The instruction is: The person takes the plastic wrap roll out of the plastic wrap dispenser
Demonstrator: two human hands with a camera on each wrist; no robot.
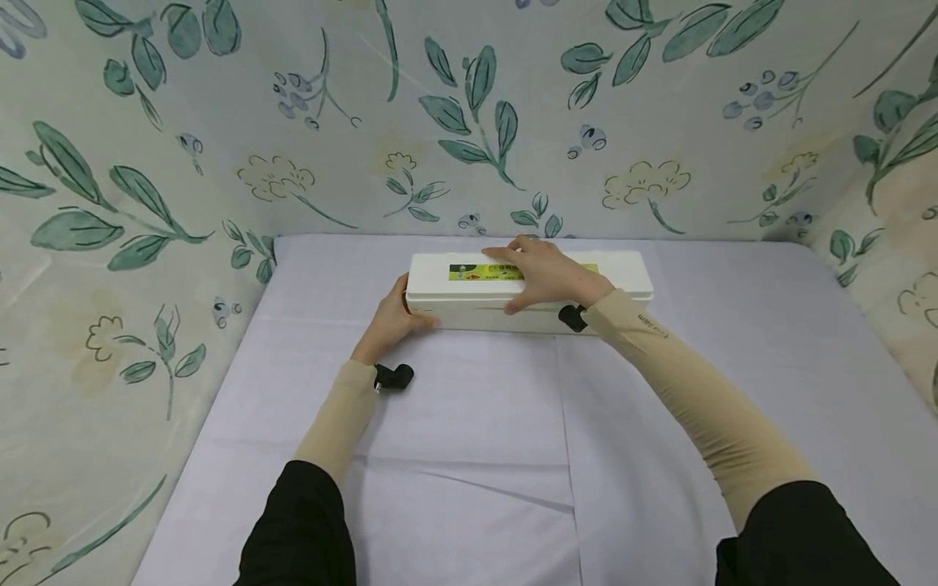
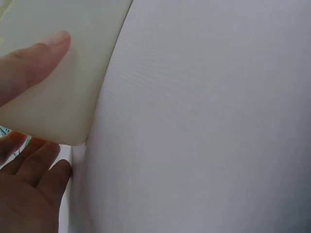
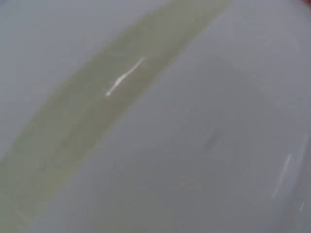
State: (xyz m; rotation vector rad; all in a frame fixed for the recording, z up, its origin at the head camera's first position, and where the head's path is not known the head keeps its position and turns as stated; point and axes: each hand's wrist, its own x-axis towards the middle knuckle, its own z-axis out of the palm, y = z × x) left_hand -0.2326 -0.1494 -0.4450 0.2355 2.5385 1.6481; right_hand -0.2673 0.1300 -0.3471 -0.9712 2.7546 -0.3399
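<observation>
A long white lidded box point(image 1: 428, 273) lies lengthwise near the back of the table, with a yellow-green label point(image 1: 476, 273) along its top. My left hand point(image 1: 392, 321) grips the box's left end. In the left wrist view, its thumb point(image 2: 36, 63) presses on the front face while the other fingers point(image 2: 41, 162) sit at the end, partly hidden by the box. Across the lid stretches my right hand point(image 1: 553, 273), holding the box with its thumb on the front and fingers over the top, covering part of the label. The right wrist view shows only a blurred close-up of the label point(image 3: 97, 107) and white lid.
A pale, creased cloth point(image 1: 469, 505) covers the table. Behind it and on both sides hangs a leaf-patterned curtain point(image 1: 330, 114). Small black wrist cameras sit under both wrists, the left one point(image 1: 396, 376) just above the cloth.
</observation>
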